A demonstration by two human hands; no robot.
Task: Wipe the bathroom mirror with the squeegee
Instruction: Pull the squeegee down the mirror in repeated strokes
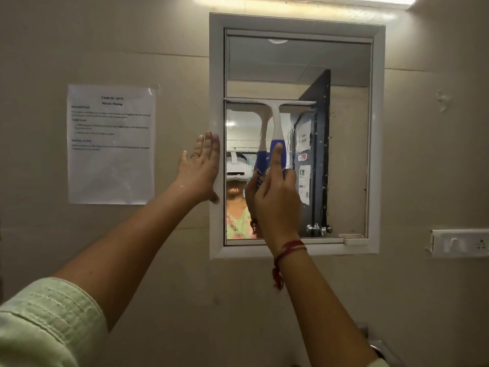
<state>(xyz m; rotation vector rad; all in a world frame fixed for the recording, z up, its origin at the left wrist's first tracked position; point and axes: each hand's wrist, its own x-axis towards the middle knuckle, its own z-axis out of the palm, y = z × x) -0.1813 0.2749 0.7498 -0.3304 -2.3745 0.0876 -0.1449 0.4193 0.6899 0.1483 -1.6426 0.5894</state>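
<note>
A white-framed bathroom mirror (344, 144) hangs on the beige wall straight ahead. A squeegee (275, 120) with a white T-shaped head and blue grip is pressed flat against the glass, its blade level about a third of the way down, spanning the left half of the mirror. My right hand (275, 200) grips the blue handle, with the index finger stretched up along it. My left hand (201, 168) rests flat and open against the mirror's left frame, fingers pointing up. The glass shows water spots to the right of the blade.
A printed task sheet (111, 144) is taped to the wall left of the mirror. A white switch and socket plate (460, 243) sits on the wall at the right. A metal tap (381, 348) shows at the bottom right. A tube light (304, 0) runs above the mirror.
</note>
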